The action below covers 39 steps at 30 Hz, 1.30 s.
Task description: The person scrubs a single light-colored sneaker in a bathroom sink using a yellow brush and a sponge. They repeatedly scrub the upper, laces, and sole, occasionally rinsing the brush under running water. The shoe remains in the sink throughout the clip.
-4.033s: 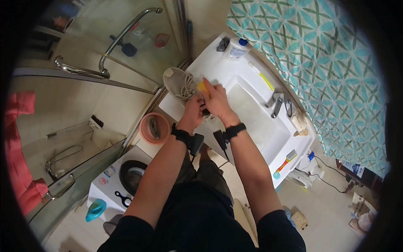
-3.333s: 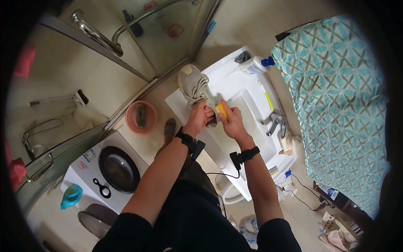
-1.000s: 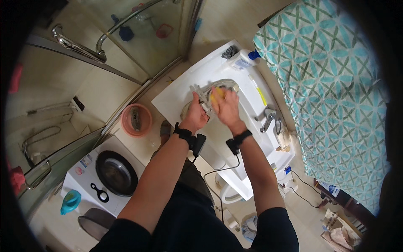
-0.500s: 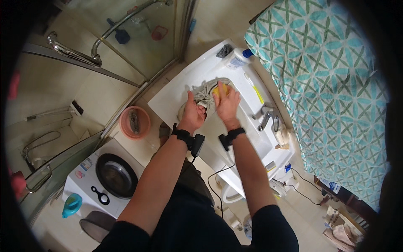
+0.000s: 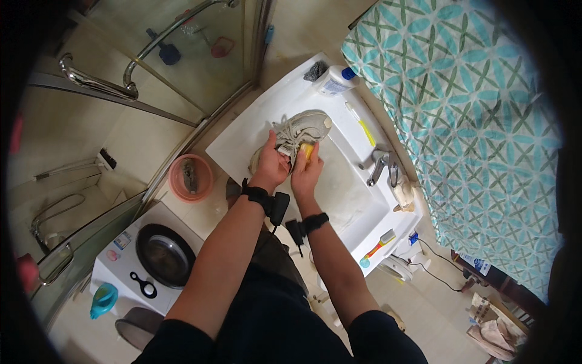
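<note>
A grey lace-up shoe [image 5: 311,124] is held over the left part of the white washbasin [image 5: 341,189], its toe pointing to the far right. My left hand [image 5: 271,164] is closed on the near side of the shoe, by its opening, with the thumb up along it. Between the fingers of my right hand [image 5: 307,175] is a small yellow block [image 5: 307,149]; whether it is soap or a scrubber I cannot tell. The block is against the shoe around the laces and tongue. My left hand covers part of the shoe's heel end.
Along the basin's rim are a white bottle [image 5: 334,81], a yellow-white toothbrush-like brush [image 5: 365,128], the tap [image 5: 379,167] and another coloured brush [image 5: 379,246]. A pink bucket [image 5: 191,178] and a washing machine [image 5: 139,264] stand left. A patterned curtain [image 5: 448,121] hangs right.
My right hand has moved the yellow block from the shoe's toe back toward me and left, to the laces. The toe now shows. The coloured brush on the rim has come into fuller view.
</note>
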Available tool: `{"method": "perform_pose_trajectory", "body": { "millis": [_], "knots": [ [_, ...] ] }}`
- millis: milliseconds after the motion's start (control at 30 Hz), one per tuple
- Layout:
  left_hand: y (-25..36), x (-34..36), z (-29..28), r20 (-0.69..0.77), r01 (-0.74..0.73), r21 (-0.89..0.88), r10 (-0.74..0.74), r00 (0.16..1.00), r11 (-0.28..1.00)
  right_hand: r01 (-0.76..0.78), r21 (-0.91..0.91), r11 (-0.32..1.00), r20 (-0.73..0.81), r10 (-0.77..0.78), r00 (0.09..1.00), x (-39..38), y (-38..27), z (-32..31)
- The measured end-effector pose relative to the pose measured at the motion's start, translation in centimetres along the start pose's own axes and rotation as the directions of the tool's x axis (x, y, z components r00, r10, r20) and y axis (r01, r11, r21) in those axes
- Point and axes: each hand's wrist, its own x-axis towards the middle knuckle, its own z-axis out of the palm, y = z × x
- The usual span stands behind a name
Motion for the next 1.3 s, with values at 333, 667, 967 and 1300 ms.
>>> {"method": "perform_pose_trajectory", "body": {
  "millis": [333, 667, 967, 1300],
  "knots": [
    [-4.1, -2.2, 0.9, -0.03, -0.231, 0.679, 0.34, 0.94, 0.697, -0.358, 0.566, 0.743, 0.106, 0.365, 0.925, 3.9, -0.4, -3.5],
    [-0.9, -3.5, -0.3, 0.312, -0.437, 0.89, 0.523, 0.794, 0.132, 0.569, -0.179, 0.803, 0.239, -0.525, 0.817, 6.4, -4.3, -5.8],
    [0.9, -1.6, -2.7, 0.269, -0.407, 0.87, 0.421, 0.866, 0.279, 0.538, -0.471, 0.699, 0.382, -0.388, 0.839, 5.3, -6.8, -3.4],
    [1.8, -0.4, -3.6, 0.267, -0.256, 0.14, 0.212, 0.94, 0.957, 0.648, -0.289, 0.704, 0.48, -0.479, 0.735, 5.1, -7.6, -1.7]
  ]
}}
